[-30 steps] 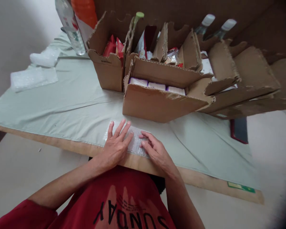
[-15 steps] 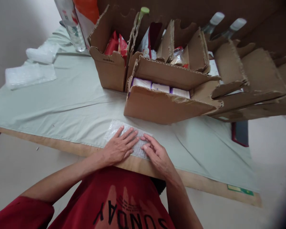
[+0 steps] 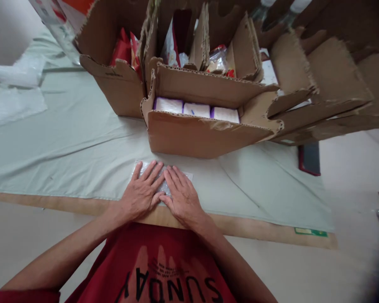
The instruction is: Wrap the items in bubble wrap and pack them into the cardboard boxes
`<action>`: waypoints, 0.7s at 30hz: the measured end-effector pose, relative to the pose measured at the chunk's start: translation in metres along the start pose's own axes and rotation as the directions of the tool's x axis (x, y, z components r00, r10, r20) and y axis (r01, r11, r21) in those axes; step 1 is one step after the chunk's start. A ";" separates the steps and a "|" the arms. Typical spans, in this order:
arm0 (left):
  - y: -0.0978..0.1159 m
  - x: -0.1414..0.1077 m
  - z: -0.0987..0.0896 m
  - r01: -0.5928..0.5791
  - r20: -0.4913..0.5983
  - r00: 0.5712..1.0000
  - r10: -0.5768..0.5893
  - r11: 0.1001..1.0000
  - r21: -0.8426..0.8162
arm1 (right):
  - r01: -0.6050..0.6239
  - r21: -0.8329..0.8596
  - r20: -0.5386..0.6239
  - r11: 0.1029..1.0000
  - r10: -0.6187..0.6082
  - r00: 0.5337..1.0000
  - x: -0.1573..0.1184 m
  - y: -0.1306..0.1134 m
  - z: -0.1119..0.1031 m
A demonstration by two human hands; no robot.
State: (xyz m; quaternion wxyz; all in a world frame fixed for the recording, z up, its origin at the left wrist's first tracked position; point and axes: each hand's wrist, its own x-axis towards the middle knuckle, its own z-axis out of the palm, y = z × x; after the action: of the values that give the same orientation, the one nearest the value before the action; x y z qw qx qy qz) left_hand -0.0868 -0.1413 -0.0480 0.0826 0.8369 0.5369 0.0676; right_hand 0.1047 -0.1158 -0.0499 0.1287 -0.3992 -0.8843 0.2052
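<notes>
A small sheet of clear bubble wrap (image 3: 164, 188) lies flat near the front edge of the cloth-covered table (image 3: 91, 168). On its left part rests my left hand (image 3: 141, 191), palm down with the fingers spread. My right hand (image 3: 183, 197) lies flat on the right part, its fingers stretched out and the thumb near the left thumb. Both hands cover most of the sheet, so anything under them is hidden. Just beyond stands a cardboard box (image 3: 196, 136) holding white packs with purple edges (image 3: 196, 110).
More cardboard boxes (image 3: 113, 90) with red packets (image 3: 122, 48) and other goods line the back. At the far left are pieces of bubble wrap (image 3: 14, 105) and a clear plastic bottle (image 3: 61, 35). A dark red-edged object (image 3: 310, 159) sits at the right edge.
My right hand has gone from curled fingers at the sheet's right side to lying flat on it, closer to my left hand. The view has shifted, moving the boxes left and up.
</notes>
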 end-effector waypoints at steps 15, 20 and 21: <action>-0.012 -0.007 -0.007 0.093 -0.218 0.966 -0.136 0.976 -0.198 | -0.275 0.109 -0.263 0.955 0.295 0.919 -0.026 0.031 -0.020; -0.034 0.005 -0.016 0.101 -0.208 0.965 -0.161 0.957 -0.271 | -0.346 0.203 -0.308 0.916 0.395 0.866 -0.020 0.027 -0.012; -0.035 0.010 -0.020 0.073 -0.177 0.976 -0.126 0.958 -0.277 | -0.332 0.240 -0.321 0.913 0.397 0.860 -0.017 0.023 -0.011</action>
State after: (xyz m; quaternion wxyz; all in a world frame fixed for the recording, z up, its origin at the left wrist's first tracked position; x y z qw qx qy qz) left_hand -0.1175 -0.1165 -0.0351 0.1462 0.7793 0.5697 0.2162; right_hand 0.1351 -0.1127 -0.0524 0.2830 -0.5775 -0.7317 0.2259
